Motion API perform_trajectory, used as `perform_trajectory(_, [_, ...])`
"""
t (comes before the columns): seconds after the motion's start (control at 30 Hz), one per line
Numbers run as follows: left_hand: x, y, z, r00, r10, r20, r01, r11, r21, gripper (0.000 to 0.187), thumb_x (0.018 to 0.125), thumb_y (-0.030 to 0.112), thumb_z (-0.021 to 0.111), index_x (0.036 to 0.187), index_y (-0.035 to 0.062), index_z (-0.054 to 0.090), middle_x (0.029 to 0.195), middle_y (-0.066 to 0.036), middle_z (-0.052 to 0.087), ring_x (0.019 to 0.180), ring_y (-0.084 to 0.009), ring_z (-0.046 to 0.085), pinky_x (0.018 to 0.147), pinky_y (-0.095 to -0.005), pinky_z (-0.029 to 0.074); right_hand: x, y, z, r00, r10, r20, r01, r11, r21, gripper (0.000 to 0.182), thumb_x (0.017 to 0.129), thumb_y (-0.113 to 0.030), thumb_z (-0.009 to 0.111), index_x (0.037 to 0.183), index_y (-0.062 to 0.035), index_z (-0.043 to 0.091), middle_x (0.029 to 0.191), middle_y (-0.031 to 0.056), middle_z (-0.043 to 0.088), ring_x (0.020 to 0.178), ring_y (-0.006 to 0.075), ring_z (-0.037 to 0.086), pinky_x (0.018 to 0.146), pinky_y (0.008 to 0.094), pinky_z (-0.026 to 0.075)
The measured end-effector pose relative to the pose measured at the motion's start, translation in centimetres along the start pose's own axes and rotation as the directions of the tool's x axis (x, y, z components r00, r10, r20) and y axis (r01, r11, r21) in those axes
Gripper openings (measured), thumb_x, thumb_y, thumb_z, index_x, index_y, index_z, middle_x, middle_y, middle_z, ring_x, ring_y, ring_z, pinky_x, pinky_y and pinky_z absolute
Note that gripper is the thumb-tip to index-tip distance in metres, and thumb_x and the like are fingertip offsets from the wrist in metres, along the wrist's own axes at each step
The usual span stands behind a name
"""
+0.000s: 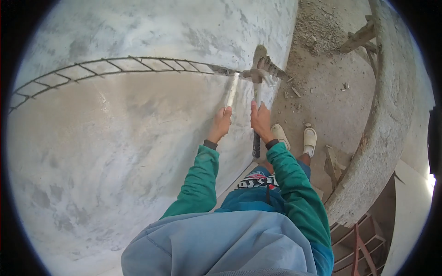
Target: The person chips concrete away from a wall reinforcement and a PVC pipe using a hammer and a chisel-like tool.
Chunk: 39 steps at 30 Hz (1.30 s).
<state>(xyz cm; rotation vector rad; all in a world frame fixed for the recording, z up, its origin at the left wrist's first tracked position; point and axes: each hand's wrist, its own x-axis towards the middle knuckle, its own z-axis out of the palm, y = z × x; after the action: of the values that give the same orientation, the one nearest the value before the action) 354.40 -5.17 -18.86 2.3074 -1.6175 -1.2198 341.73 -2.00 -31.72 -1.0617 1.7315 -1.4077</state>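
My left hand (220,124) is closed round a pale, straight chisel (233,91), its far end right at a rough groove (223,70) in the plastered wall (138,138). My right hand (261,120) grips a hammer (257,92) by its handle, whose black lower end (256,146) sticks out below the fist. The hammer's head overlaps the broken-out end of the groove near the wall's edge and sits just right of the chisel's far end. Leftward from the groove runs a curved band of two dark lines (115,66) with slanted cross lines between them.
Crumbled rubble (317,39) lies on the concrete floor (338,110) to the right. A thick, rough concrete edge (386,119) curves along the right side. Wooden pieces (361,36) stand beside it, with another wooden piece (334,165) near my feet in pale clogs (310,138).
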Motion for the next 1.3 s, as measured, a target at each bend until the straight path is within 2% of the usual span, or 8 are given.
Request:
perform_trajectory(0.03, [0.4, -0.2, 0.0, 1.000, 0.017, 0.005, -0.017, 1.000, 0.009, 0.048, 0.100, 0.045, 0.041, 0.088, 0.0008, 0.054, 0.064, -0.007, 0.053, 0.055, -0.0175, 0.052, 0.054, -0.0353, 0.043, 0.9, -3.3, -3.5, 0.856, 0.387, 0.343, -0.499, 0.794, 0.349, 0.040, 0.101, -0.040, 0.046, 0.090, -0.0015, 0.049, 0.054, 0.0028, 0.049, 0.041, 0.0116, 0.052, 0.038, 0.0300, 0.040])
perform_trajectory(0.23, [0.2, -2.0, -0.3, 0.994, 0.107, 0.028, -0.108, 0.993, 0.047, 0.047, 0.100, 0.044, 0.040, 0.086, 0.0019, 0.054, 0.064, -0.007, 0.053, 0.058, -0.0179, 0.052, 0.058, -0.0352, 0.043, -1.3, -6.2, -4.8, 0.923, 0.350, 0.160, -0.352, 0.598, 0.720, 0.043, 0.101, -0.042, 0.046, 0.092, -0.0003, 0.048, 0.054, 0.0024, 0.049, 0.040, 0.0115, 0.050, 0.037, 0.0274, 0.040])
perform_trajectory(0.33, [-0.1, -2.2, 0.3, 0.964, 0.261, 0.051, -0.262, 0.965, 0.013, 0.044, 0.100, 0.049, 0.042, 0.091, 0.0070, 0.051, 0.059, 0.003, 0.042, 0.045, -0.0071, 0.038, 0.040, -0.0259, 0.032, -1.2, -6.6, -5.1, 0.924, 0.342, 0.168, -0.364, 0.661, 0.656, 0.043, 0.101, -0.042, 0.046, 0.090, -0.0009, 0.047, 0.054, 0.0024, 0.049, 0.040, 0.0110, 0.049, 0.037, 0.0268, 0.039])
perform_trajectory(0.77, [-1.2, 2.8, -0.5, 0.964, -0.190, 0.188, 0.229, 0.950, -0.214, 0.040, 0.098, 0.051, 0.044, 0.095, 0.0115, 0.049, 0.061, 0.005, 0.038, 0.046, -0.0059, 0.031, 0.039, -0.0238, 0.029, -1.2, -5.1, -0.5, 0.935, 0.356, -0.005, -0.244, 0.652, 0.718, 0.045, 0.101, -0.043, 0.046, 0.087, -0.0004, 0.049, 0.054, 0.0035, 0.050, 0.042, 0.0132, 0.052, 0.039, 0.0305, 0.041])
perform_trajectory(0.83, [-0.7, 1.2, -0.5, 0.961, -0.177, 0.213, 0.222, 0.951, -0.214, 0.041, 0.098, 0.051, 0.043, 0.095, 0.0109, 0.050, 0.061, 0.005, 0.039, 0.046, -0.0061, 0.033, 0.039, -0.0243, 0.029, 0.2, -1.0, 1.1, 0.989, -0.058, -0.134, 0.051, 0.997, -0.058, 0.047, 0.101, -0.045, 0.046, 0.083, -0.0022, 0.049, 0.054, 0.0028, 0.049, 0.038, 0.0130, 0.049, 0.036, 0.0279, 0.039])
perform_trajectory(0.93, [1.9, -2.2, -0.6, 0.995, 0.066, 0.081, -0.068, 0.997, 0.026, 0.042, 0.099, 0.043, 0.044, 0.090, 0.0033, 0.053, 0.063, -0.005, 0.049, 0.052, -0.0170, 0.048, 0.051, -0.0359, 0.040, 1.0, -2.1, -3.0, 0.878, 0.413, 0.241, -0.477, 0.798, 0.368, 0.046, 0.100, -0.046, 0.046, 0.085, -0.0024, 0.048, 0.056, 0.0036, 0.049, 0.038, 0.0132, 0.049, 0.036, 0.0285, 0.039])
perform_trajectory(1.13, [0.9, -0.7, 0.1, 0.982, 0.158, 0.108, -0.167, 0.983, 0.078, 0.044, 0.098, 0.044, 0.043, 0.085, 0.0028, 0.051, 0.062, -0.005, 0.049, 0.052, -0.0181, 0.048, 0.053, -0.0372, 0.041, -0.2, -3.6, -4.9, 0.872, 0.447, 0.198, -0.473, 0.672, 0.570, 0.050, 0.100, -0.046, 0.044, 0.088, 0.0017, 0.050, 0.054, 0.0049, 0.050, 0.040, 0.0153, 0.052, 0.038, 0.0319, 0.042])
perform_trajectory(1.3, [0.2, 2.3, -0.1, 0.973, -0.177, 0.144, 0.181, 0.983, -0.014, 0.041, 0.099, 0.043, 0.042, 0.093, 0.0044, 0.053, 0.062, -0.001, 0.046, 0.045, -0.0113, 0.042, 0.040, -0.0306, 0.035, -0.1, -4.0, -4.6, 0.885, 0.424, 0.194, -0.459, 0.719, 0.522, 0.048, 0.100, -0.047, 0.045, 0.085, -0.0021, 0.048, 0.055, 0.0024, 0.048, 0.039, 0.0118, 0.048, 0.036, 0.0270, 0.038])
